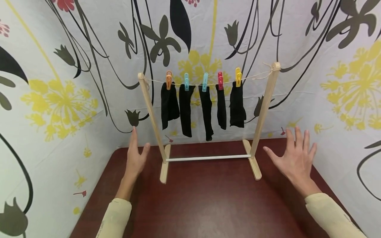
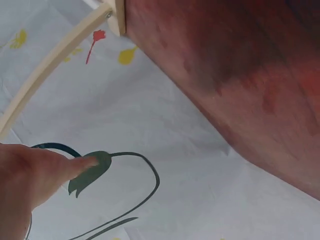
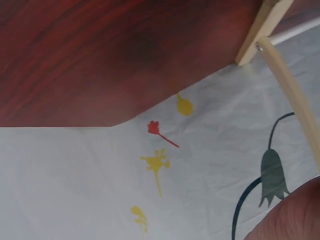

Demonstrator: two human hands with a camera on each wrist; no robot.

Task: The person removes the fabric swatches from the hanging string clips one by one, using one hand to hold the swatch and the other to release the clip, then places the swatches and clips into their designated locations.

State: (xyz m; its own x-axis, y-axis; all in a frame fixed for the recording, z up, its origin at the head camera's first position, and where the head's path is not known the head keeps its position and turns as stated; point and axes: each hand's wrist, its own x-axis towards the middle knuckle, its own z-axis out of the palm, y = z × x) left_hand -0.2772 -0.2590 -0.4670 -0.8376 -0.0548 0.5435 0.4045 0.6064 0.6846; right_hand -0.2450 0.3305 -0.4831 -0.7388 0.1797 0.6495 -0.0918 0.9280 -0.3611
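A small wooden drying rack (image 1: pixel 153 119) stands at the table's far side, with a string tied between its posts. Several black socks hang from the string: the leftmost sock (image 1: pixel 169 107) under an orange clothespin (image 1: pixel 168 80), two under light blue clothespins, one under a red clothespin (image 1: pixel 220 81), and the rightmost sock (image 1: pixel 237 109) under a yellow clothespin (image 1: pixel 238 77). Left of the rack, my left hand (image 1: pixel 136 162) is raised, fingers extended and thumb apart, touching nothing. My right hand (image 1: pixel 297 162) is spread to the right of the rack, holding nothing. Both wrist views show only part of each hand.
The dark red-brown table (image 1: pixel 208 205) extends toward me in front of the rack. A white crossbar (image 1: pixel 208 158) joins the rack's feet low down. Floral-patterned white cloth (image 1: pixel 101 36) surrounds the table at the back and sides.
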